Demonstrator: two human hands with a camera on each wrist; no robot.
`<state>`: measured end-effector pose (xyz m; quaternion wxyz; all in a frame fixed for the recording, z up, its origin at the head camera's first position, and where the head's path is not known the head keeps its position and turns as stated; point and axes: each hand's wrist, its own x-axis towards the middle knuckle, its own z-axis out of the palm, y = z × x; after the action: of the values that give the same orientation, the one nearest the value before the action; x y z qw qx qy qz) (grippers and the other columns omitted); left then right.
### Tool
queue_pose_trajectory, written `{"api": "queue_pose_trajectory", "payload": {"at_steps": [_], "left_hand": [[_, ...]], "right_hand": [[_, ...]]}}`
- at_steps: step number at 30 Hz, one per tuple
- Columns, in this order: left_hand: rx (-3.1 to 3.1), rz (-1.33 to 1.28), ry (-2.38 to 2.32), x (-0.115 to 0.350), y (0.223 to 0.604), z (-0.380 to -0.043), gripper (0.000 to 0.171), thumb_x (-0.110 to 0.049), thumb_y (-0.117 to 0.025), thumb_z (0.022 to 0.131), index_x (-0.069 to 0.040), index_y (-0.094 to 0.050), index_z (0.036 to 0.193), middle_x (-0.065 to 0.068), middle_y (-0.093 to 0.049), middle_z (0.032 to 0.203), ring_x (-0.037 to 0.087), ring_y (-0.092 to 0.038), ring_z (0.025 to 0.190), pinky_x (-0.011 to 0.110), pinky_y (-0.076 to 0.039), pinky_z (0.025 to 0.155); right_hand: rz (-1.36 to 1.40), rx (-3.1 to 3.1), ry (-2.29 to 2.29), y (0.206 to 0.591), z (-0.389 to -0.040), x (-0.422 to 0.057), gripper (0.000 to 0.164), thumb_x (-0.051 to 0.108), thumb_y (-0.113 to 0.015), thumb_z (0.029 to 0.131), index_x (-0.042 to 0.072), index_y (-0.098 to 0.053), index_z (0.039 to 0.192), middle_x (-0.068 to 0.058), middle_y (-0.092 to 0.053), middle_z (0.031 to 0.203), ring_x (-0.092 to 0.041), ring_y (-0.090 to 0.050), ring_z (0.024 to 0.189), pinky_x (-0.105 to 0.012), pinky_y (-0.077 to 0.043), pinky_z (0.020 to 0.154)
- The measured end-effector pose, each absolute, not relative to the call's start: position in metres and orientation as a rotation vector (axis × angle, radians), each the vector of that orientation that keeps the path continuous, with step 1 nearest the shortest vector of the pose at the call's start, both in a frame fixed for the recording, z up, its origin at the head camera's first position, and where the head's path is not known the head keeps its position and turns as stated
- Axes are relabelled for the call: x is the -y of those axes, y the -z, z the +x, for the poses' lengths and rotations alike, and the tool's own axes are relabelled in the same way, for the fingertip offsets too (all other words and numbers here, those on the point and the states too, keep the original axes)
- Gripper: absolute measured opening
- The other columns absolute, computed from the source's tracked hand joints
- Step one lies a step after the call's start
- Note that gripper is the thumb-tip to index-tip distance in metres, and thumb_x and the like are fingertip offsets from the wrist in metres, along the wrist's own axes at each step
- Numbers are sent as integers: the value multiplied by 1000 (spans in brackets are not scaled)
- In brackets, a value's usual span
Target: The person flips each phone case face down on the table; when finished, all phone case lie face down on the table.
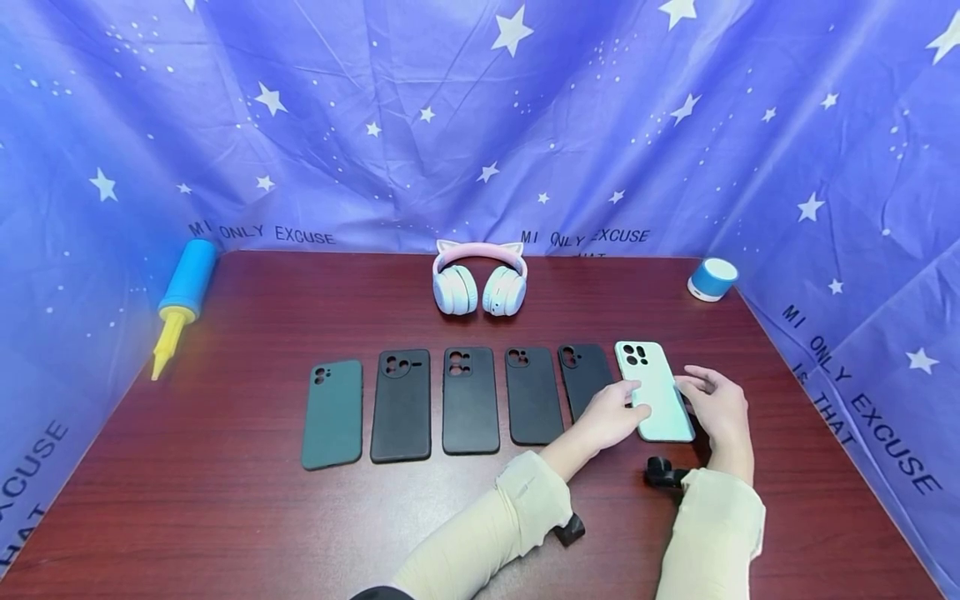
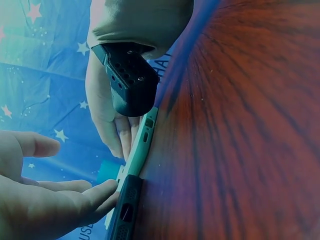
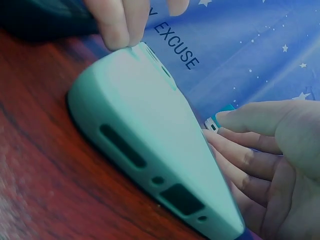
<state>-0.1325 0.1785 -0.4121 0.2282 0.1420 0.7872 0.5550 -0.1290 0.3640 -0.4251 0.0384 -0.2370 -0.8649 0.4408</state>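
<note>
A mint-green phone case (image 1: pixel 657 398) lies back up at the right end of a row of cases. My left hand (image 1: pixel 611 412) is at its left side, fingertips on that edge; in the right wrist view those fingers (image 3: pixel 120 30) touch the case's corner. On the opposite side is my right hand (image 1: pixel 717 408), its loosely extended fingers along the right edge. The case's port cutouts show in the right wrist view. Just left of it, a black phone case (image 1: pixel 581 371) is partly covered by my left hand.
Further left lie more black phone cases (image 1: pixel 471 408) and a dark green one (image 1: pixel 332 417). Behind the row stand cat-ear headphones (image 1: pixel 480 279). A blue and white cylinder (image 1: pixel 712 279) sits back right, a blue and yellow hand pump (image 1: pixel 183 287) back left. Star-printed curtains surround the table.
</note>
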Motion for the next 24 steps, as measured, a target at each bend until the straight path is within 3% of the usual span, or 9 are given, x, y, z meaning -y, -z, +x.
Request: {"api": "queue_pose_trajectory", "payload": {"at_steps": [7, 9, 12, 14, 16, 19, 24], "left_hand": [[-2182, 352, -1519, -177, 410, -136, 50, -21, -58, 92, -14, -51, 141, 3, -59, 137, 10, -56, 125, 22, -48, 97], [-2195, 352, -1508, -175, 408, -137, 51, -22, -58, 93, -15, -50, 142, 3, -58, 138, 11, -55, 126, 24, -48, 97], [-2255, 385, -1473, -166, 404, -143, 51, -23, -56, 93, -15, -48, 144, 3, -56, 140, 13, -54, 127, 26, -47, 98], [-2295, 424, -1448, -157, 399, -149, 51, -24, -55, 95, -16, -47, 145, 2, -53, 143, 14, -51, 130, 27, -46, 102], [-2343, 492, -1415, -146, 394, -156, 51, -24, -54, 96, -14, -46, 145, 2, -51, 146, 15, -48, 134, 28, -43, 106], [-2382, 588, -1371, -121, 383, -167, 50, -25, -52, 99, -13, -43, 147, 2, -46, 149, 16, -42, 139, 32, -38, 113], [-2462, 703, -1273, -68, 369, -179, 53, -25, -51, 100, -9, -38, 149, 9, -39, 154, 21, -32, 145, 38, -30, 119]], "right_hand": [[-690, 2607, -1428, 426, -135, -365, 43, 18, -47, 100, -4, -50, 137, 23, -65, 83, 19, -54, 69, -12, -54, 63], [-664, 2617, -1405, 423, -136, -364, 44, 21, -45, 100, -5, -51, 136, 13, -70, 89, 19, -54, 69, -12, -55, 64], [-601, 2684, -1264, 416, -137, -363, 45, 26, -46, 101, -3, -53, 135, -12, -71, 112, 18, -53, 73, -15, -55, 69], [-544, 2732, -1163, 411, -136, -362, 47, 30, -46, 101, -1, -53, 136, -22, -63, 126, 6, -61, 83, -26, -55, 82], [-481, 2780, -1089, 405, -135, -362, 49, 33, -44, 102, 0, -50, 138, -25, -58, 132, -15, -64, 100, -40, -49, 94], [-370, 2824, -1060, 396, -134, -362, 52, 34, -42, 103, -2, -46, 140, -29, -53, 135, -43, -50, 124, -57, -40, 101], [-169, 2907, -992, 384, -137, -361, 54, 32, -45, 102, -6, -42, 140, -35, -46, 138, -52, -43, 127, -64, -37, 99]]}}
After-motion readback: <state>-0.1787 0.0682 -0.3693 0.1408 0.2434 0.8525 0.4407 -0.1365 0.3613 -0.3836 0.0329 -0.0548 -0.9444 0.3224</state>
